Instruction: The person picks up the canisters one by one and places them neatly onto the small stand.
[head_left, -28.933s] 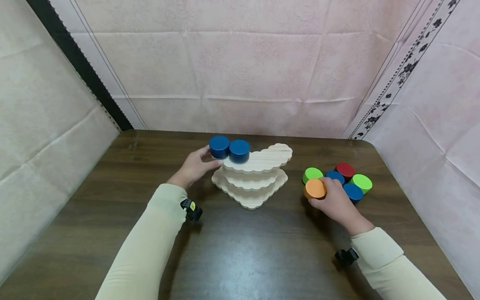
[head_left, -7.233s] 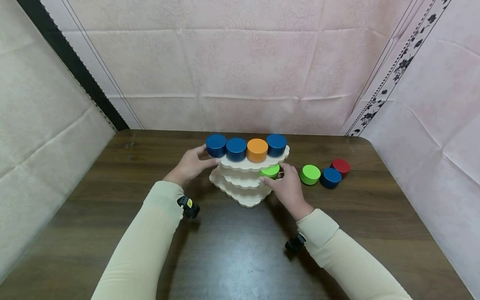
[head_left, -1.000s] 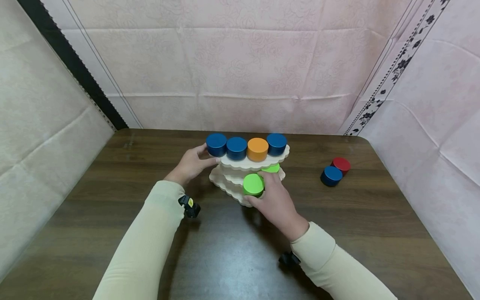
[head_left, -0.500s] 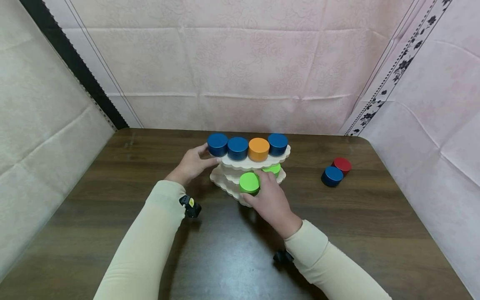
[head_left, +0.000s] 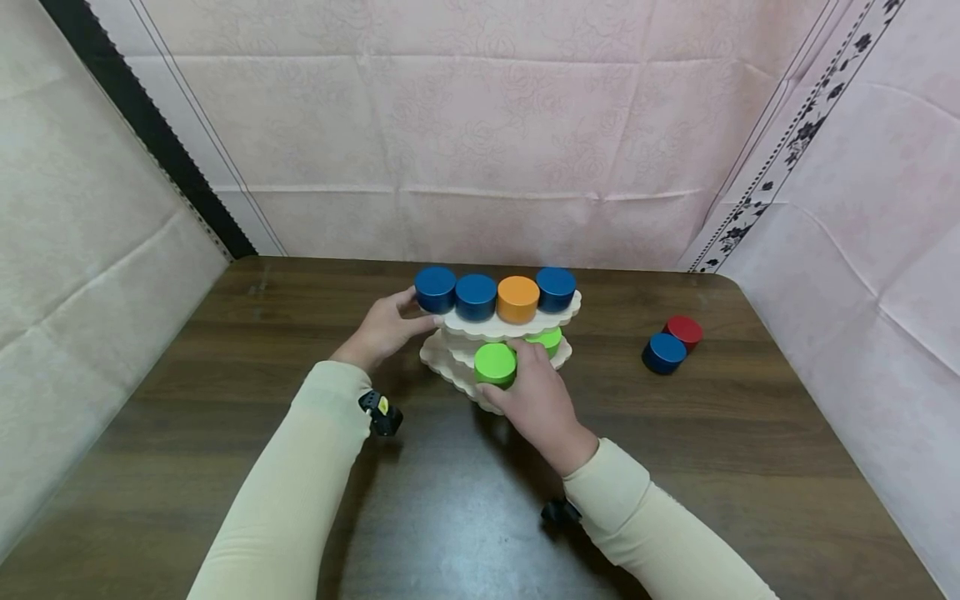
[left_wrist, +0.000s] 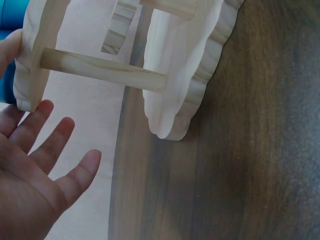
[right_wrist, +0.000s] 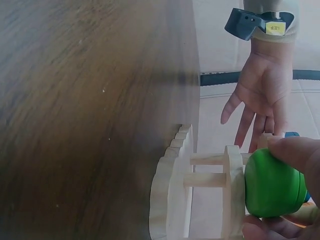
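A pale wooden three-tier stand (head_left: 447, 364) with scalloped edges stands on the table. My left hand (head_left: 382, 335) holds the left end of its top tier, thumb in front, other fingers spread loosely in the left wrist view. My right hand (head_left: 534, 398) pinches a green round block (head_left: 495, 364) between thumb and fingers, right at the middle tier's front. A second green block (head_left: 549, 341) sits behind it, partly hidden under the top tier. Along the top stand a blue block (head_left: 435, 289), another blue block (head_left: 476, 297), an orange block (head_left: 517, 300) and a third blue block (head_left: 556, 289).
To the right on the brown wooden table (head_left: 712, 467) lie a red round block (head_left: 683, 331) and a blue block (head_left: 663, 353), side by side. Pale cloth (head_left: 480, 150) hangs behind the table and along both sides.
Since the oldest frame, orange and blue blocks joined the top tier and a green one went below it. In the last second my right hand brought another green block slightly left and back.
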